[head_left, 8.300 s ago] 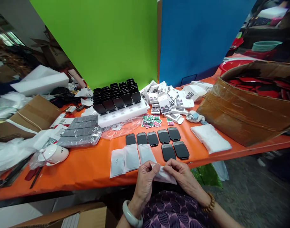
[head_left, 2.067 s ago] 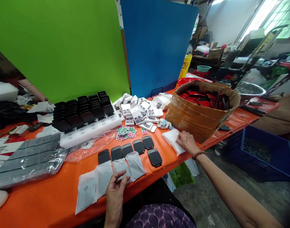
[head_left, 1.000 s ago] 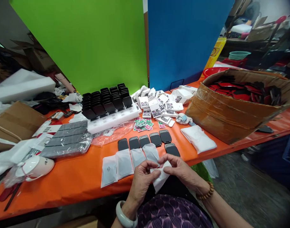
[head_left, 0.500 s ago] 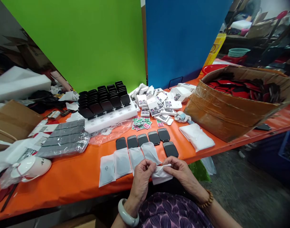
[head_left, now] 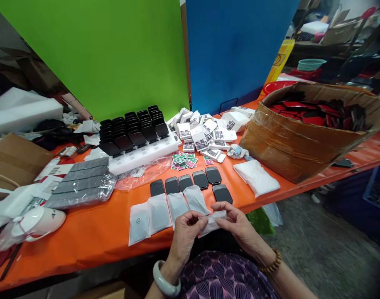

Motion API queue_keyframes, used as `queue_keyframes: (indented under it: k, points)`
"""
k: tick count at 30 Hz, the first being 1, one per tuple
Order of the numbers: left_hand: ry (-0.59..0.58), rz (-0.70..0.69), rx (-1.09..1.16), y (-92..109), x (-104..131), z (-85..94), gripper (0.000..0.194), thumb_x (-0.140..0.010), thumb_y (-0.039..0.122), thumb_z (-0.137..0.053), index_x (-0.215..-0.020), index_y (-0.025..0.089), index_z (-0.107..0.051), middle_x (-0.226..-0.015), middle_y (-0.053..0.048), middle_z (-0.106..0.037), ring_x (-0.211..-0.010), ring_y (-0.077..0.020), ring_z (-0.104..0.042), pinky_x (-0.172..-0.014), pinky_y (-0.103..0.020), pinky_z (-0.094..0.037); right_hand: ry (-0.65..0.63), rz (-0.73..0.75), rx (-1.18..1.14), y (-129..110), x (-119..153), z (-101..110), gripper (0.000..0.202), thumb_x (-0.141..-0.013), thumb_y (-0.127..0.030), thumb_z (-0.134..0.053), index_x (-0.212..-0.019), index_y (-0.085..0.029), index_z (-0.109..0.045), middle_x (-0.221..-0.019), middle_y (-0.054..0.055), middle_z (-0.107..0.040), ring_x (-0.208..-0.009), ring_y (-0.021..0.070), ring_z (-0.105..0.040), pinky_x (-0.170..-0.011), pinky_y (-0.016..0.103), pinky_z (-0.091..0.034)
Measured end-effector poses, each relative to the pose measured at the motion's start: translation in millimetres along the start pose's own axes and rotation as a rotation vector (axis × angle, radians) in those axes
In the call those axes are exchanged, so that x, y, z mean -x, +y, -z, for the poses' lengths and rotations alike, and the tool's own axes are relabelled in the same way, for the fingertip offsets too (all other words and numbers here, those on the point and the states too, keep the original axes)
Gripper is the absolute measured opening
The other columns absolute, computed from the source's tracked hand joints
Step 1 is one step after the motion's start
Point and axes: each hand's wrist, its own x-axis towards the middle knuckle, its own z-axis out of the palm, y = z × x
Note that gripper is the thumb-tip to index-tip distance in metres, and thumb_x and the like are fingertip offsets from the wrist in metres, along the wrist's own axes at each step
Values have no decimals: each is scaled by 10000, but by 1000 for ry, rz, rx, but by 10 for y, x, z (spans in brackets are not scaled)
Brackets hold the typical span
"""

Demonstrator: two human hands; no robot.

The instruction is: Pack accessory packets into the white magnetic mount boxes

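Observation:
Between both hands, over the table's front edge, is a small white translucent bag [head_left: 212, 223]. My left hand [head_left: 187, 232] pinches its left end between thumb and fingers. The right end is pinched by my right hand [head_left: 236, 222]. Just left of them, several frosted white sleeves lie in a row, among them one with a printed symbol [head_left: 139, 226] and one nearest my left hand [head_left: 194, 198]. Behind the sleeves, several dark rounded flat pieces [head_left: 185, 183] lie on the orange table [head_left: 96, 236], with another piece [head_left: 222, 194] just beyond my right hand.
Black pieces stand in a white foam tray [head_left: 146, 154] at the back. Small white boxes [head_left: 199, 138] and coloured cards [head_left: 184, 160] lie beside it. A white packet [head_left: 256, 178] and a cardboard box [head_left: 280, 145] of red and black pieces are right; a white cap [head_left: 42, 220] is left.
Both hands still pinch the white bag, which now looks narrower and tilted, its right end higher. My right hand has shifted slightly up. The whole view has moved a little.

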Motion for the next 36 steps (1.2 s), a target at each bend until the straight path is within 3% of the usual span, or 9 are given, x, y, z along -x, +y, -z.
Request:
queue_keyframes:
  k: [4, 11, 14, 18, 20, 22, 26, 32, 36]
  points:
    - [-30, -25, 5, 13, 30, -48, 257, -694, 379, -757, -656, 149, -649, -642, 20, -562, -641, -110, -456, -636, -218, -368, 66, -41, 65, 61, -8, 5, 360, -754, -502, -698, -702, -175, -555, -610, -41, -510, -554, 92, -403, -544, 214, -307]
    - [-146, 161, 311, -54, 58, -162, 375, -727, 495, -704, -676, 194, -485, -549, 79, -441, -478, -66, -355, -490, -192, -303, 13, -55, 282, 184, 58, 51, 467, -835, -608, -535, -688, -166, -504, -589, -45, -393, -536, 87, -300, -494, 225, -219]
    - [-256, 175, 94, -12, 33, -104, 354, -726, 481, -697, -678, 192, -498, -525, 77, -449, -442, -69, -360, -461, -202, -284, -6, -24, 444, 157, 75, 121, 472, -884, -589, -460, -668, -171, -494, -590, -40, -383, -544, 98, -320, -498, 235, -240]
    - [-220, -39, -433, 109, -6, 9, 135, -759, 261, -649, -679, 163, -604, -620, 25, -545, -614, -119, -483, -613, -235, -354, -36, 152, 788, -63, -52, 317, 368, -921, -476, -458, -720, -181, -546, -684, -12, -460, -632, 135, -430, -592, 260, -359]
    - [-189, -151, -647, 147, -13, 39, 107, -785, 187, -587, -686, 169, -623, -701, -2, -592, -716, -153, -526, -698, -259, -372, -25, 281, 956, -203, -189, 450, 210, -882, -401, -551, -922, -198, -583, -865, 30, -543, -790, 181, -512, -733, 309, -427]
    - [-206, -240, -788, 153, -12, 47, 112, -797, 139, -551, -719, 173, -623, -778, -26, -618, -800, -180, -552, -762, -281, -379, -17, 359, 1118, -323, -347, 578, 320, -810, -326, -645, -1089, -209, -542, -1054, 81, -545, -976, 237, -520, -872, 380, -427]
    - [-287, -330, -922, 113, -8, 39, 166, -857, 105, -464, -761, 181, -577, -815, -36, -601, -803, -178, -550, -753, -276, -388, -113, 279, 1359, -467, -599, 708, 415, -705, -246, -722, -1059, -191, -513, -1127, 110, -515, -1070, 280, -490, -929, 426, -405]
    - [-338, -370, -1040, 75, -39, 51, 154, -896, 119, -465, -781, 191, -538, -848, -30, -595, -821, -173, -541, -746, -267, -390, -134, 159, 1361, -537, -686, 673, 344, -632, -177, -715, -826, -217, -434, -902, 12, -511, -825, 193, -496, -749, 317, -429]
    - [-352, -381, -1062, 55, -61, 52, 124, -917, 177, -482, -819, 191, -556, -862, -31, -601, -849, -181, -546, -772, -278, -400, -38, 185, 1009, -553, -618, 658, 198, -750, -213, -616, -808, -229, -427, -772, -28, -494, -686, 144, -470, -637, 272, -415]
